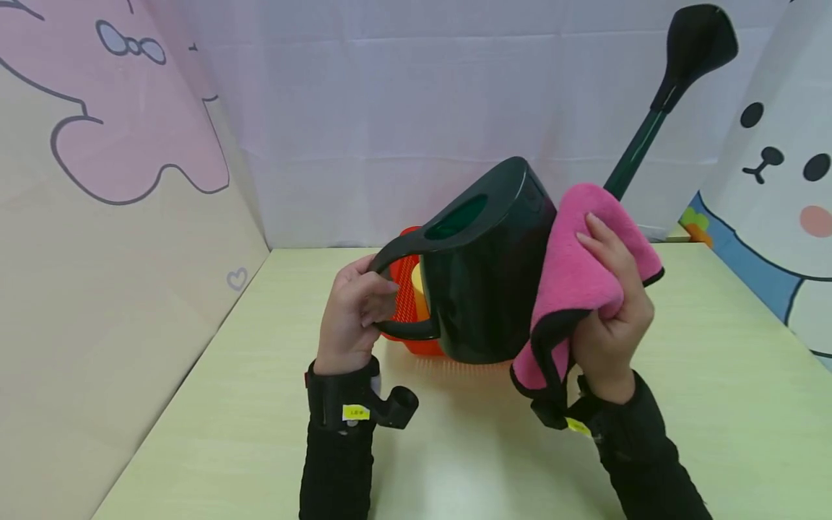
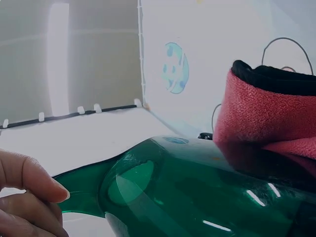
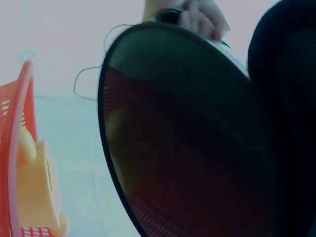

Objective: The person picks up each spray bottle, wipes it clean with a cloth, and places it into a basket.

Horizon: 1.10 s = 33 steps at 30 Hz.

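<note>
A dark green watering can (image 1: 487, 289) is held tilted above the table, its long spout with a black head rising to the upper right. My left hand (image 1: 356, 310) grips its handle; in the left wrist view the fingers (image 2: 34, 182) curl at the handle's end. In my right hand (image 1: 614, 310) is a pink cloth (image 1: 578, 253) with black edging, pressed to the can's side near the spout. The right wrist view shows the can's broad base (image 3: 187, 143) close up, with dark cloth edging covering the right side.
Behind the can on the table (image 1: 260, 433) stands a red basket (image 1: 425, 347) with a yellow object (image 1: 419, 289) in it. A white curtain (image 1: 455, 108) hangs at the table's back edge. Cartoon-printed panels flank both sides.
</note>
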{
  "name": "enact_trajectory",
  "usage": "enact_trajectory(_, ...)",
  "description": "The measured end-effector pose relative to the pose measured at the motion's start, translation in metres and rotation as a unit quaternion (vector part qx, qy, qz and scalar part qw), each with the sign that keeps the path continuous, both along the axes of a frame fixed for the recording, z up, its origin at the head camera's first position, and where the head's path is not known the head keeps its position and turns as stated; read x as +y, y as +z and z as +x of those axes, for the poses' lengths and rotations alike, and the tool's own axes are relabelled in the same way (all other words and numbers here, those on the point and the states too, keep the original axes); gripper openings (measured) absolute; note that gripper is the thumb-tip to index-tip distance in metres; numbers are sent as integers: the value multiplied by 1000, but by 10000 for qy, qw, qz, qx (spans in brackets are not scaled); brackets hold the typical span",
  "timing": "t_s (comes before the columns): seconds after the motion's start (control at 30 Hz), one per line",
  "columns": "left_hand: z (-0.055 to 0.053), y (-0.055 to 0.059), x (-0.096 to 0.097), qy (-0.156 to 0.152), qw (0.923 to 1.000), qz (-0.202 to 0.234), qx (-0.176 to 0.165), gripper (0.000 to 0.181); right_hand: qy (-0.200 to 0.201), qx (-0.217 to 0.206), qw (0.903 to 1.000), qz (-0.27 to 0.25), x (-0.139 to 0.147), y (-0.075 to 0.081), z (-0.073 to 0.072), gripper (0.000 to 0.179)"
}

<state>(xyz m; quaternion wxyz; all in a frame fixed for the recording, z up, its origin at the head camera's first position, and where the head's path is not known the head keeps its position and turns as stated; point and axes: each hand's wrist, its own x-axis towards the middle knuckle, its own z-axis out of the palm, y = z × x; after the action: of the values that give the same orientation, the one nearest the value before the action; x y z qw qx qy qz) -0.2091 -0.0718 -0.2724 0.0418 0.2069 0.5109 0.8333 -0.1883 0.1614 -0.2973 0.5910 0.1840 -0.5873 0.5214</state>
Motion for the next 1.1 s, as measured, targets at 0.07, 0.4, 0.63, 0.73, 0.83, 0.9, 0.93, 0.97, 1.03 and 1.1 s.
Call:
enact_trajectory(0.07, 1, 0, -1, -4, 10000, 33, 11, 19, 137, -246, 9995, -143, 4, 0, 0, 34)
enact_trajectory(0.4, 1, 2, -1, 96, 9998, 29, -148, 22, -356, 133, 9991, 174, -7, -3, 1, 43)
enact_trajectory(0.63, 1, 2, -1, 148, 9997, 47, -170, 23, -1112, 807, 9845, 1094, -31, -15, 4, 35)
enact_trajectory(0.73, 1, 2, 0, 174, 9997, 46, -158, 21, -1442, 1096, 9672, 1779, -42, -22, 6, 34)
enact_trajectory(0.83, 0, 1, 1, 199, 9997, 18, -156, 19, -1703, 1242, 9393, 2709, -52, -29, 10, 33)
enact_trajectory(0.9, 0, 1, 2, 224, 9996, -22, -160, 17, -1820, 1242, 9165, 3340, -57, -31, 13, 33)
enact_trajectory(0.93, -1, 0, 2, 221, 9996, -26, -155, 17, -1848, 1223, 9063, 3599, -58, -32, 14, 33)
enact_trajectory(0.97, -1, 0, 2, 219, 9997, -32, -137, 17, -1856, 1204, 8983, 3797, -59, -33, 15, 35)
enact_trajectory(1.03, -1, 1, 2, 189, 9998, -22, -82, 19, -1828, 1212, 8916, 3962, -58, -33, 15, 36)
enact_trajectory(1.1, -1, 1, 2, 150, 9999, 13, -37, 20, -1727, 1308, 8999, 3784, -54, -31, 14, 35)
